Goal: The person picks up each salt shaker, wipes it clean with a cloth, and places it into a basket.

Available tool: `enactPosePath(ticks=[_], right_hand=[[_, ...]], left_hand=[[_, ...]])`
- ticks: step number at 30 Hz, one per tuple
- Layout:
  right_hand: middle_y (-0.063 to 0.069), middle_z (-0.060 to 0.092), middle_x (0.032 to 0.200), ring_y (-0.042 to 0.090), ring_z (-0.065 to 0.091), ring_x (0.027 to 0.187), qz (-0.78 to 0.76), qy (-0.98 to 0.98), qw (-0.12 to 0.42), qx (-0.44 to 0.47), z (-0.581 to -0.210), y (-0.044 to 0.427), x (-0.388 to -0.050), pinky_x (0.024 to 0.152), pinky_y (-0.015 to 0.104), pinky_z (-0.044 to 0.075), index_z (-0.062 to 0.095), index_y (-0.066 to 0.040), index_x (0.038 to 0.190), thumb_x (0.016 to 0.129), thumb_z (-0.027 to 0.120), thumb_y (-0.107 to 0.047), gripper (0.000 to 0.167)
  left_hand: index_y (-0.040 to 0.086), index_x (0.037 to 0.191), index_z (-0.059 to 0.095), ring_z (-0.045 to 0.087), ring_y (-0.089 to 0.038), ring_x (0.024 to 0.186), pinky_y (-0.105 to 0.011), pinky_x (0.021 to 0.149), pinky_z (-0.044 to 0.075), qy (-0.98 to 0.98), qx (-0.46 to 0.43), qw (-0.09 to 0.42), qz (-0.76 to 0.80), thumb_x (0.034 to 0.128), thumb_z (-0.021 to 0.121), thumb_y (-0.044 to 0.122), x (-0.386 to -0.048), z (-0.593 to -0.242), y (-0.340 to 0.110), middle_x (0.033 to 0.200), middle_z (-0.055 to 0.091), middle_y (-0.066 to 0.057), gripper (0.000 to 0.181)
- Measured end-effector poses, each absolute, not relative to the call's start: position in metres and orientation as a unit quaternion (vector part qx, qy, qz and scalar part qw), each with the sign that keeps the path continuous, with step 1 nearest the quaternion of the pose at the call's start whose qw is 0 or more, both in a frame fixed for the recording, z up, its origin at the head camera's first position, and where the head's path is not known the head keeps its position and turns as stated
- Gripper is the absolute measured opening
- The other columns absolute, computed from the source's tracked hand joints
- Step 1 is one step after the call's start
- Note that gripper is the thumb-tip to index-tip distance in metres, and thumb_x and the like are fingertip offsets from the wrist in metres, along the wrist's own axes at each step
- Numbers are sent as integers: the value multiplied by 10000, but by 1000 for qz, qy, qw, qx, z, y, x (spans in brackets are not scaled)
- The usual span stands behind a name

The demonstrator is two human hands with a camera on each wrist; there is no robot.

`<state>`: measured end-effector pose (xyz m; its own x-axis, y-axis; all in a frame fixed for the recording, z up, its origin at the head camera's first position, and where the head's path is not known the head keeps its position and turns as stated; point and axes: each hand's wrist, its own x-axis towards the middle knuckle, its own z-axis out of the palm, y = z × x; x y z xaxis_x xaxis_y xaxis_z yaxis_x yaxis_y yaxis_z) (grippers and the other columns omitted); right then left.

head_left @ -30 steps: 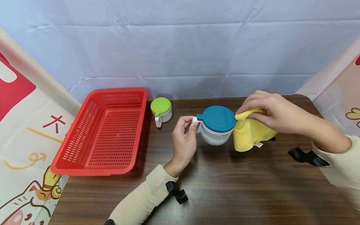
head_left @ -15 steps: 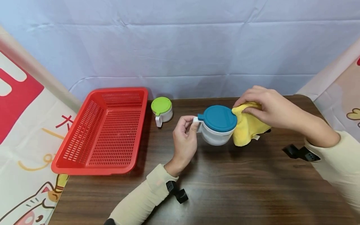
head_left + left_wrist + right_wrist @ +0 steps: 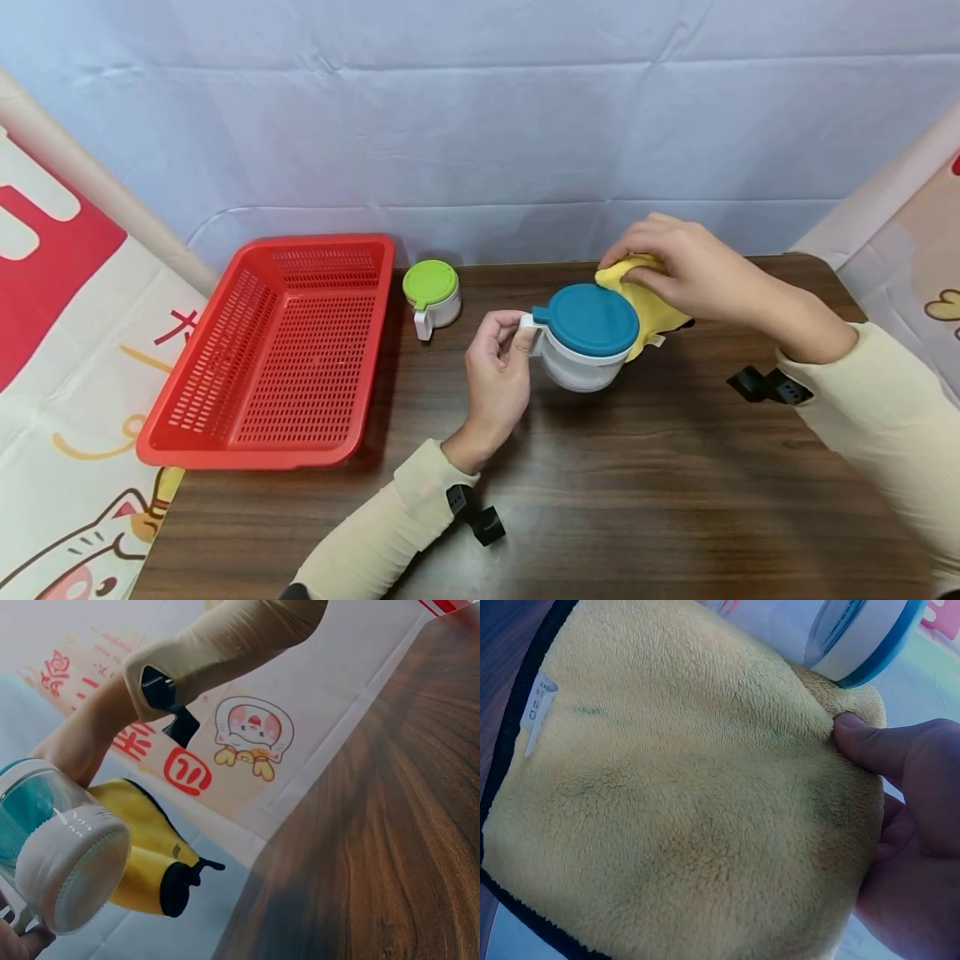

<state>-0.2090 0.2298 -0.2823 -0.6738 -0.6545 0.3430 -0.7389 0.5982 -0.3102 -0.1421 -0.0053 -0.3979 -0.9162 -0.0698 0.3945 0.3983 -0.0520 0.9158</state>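
My left hand [image 3: 498, 383] grips the white handle of a clear jar with a blue lid [image 3: 592, 320], held above the table and slightly tilted. In the left wrist view the ribbed bottom of the jar [image 3: 75, 870] faces the camera. My right hand [image 3: 682, 262] pinches a yellow cloth [image 3: 651, 310] between thumb and fingers, at the jar's far right side. The right wrist view shows the fuzzy cloth [image 3: 682, 787] with a dark edging and a white tag, up against the jar [image 3: 862, 637]. The cloth hides part of the jar's side there.
A red perforated basket [image 3: 363, 358] stands on the left of the brown wooden table [image 3: 637, 500]. Between it and my left hand is a smaller jar with a green lid [image 3: 430, 283]. A pale cloth backdrop [image 3: 480, 133] hangs behind the table.
My right hand has slid the yellow cloth leftward and away from me along the jar's rim, round to its far side. The jar has shifted slightly right in my left hand.
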Motion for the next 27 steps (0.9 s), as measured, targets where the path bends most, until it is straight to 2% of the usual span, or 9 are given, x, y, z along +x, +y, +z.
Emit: enactPosePath(ticks=[10, 19, 27], right_hand=[[43, 710, 1070, 227, 579, 994, 221, -884, 83, 404, -282, 217, -216, 770, 415, 460, 740, -78, 1083, 857, 739, 117, 299], [22, 703, 1060, 206, 549, 979, 221, -876, 71, 423, -282, 204, -222, 777, 405, 467, 757, -98, 1075, 871, 741, 90, 278], [40, 691, 1063, 258, 552, 1032, 217, -858, 62, 461, -279, 184, -222, 822, 447, 482, 760, -100, 1064, 872, 739, 91, 272]], left_hand=[[-69, 1120, 592, 667, -181, 1038, -291, 891, 547, -670, -128, 164, -712, 1028, 598, 82, -142, -399, -3, 1114, 710, -184, 176], [-79, 1090, 600, 672, -176, 997, -273, 864, 547, -663, -125, 172, -717, 1013, 615, 55, -143, -399, -1, 1078, 722, -195, 155], [-73, 1081, 602, 667, -162, 960, -260, 843, 544, -669, -121, 177, -712, 1015, 616, 67, -144, -401, -2, 1059, 727, -190, 156]])
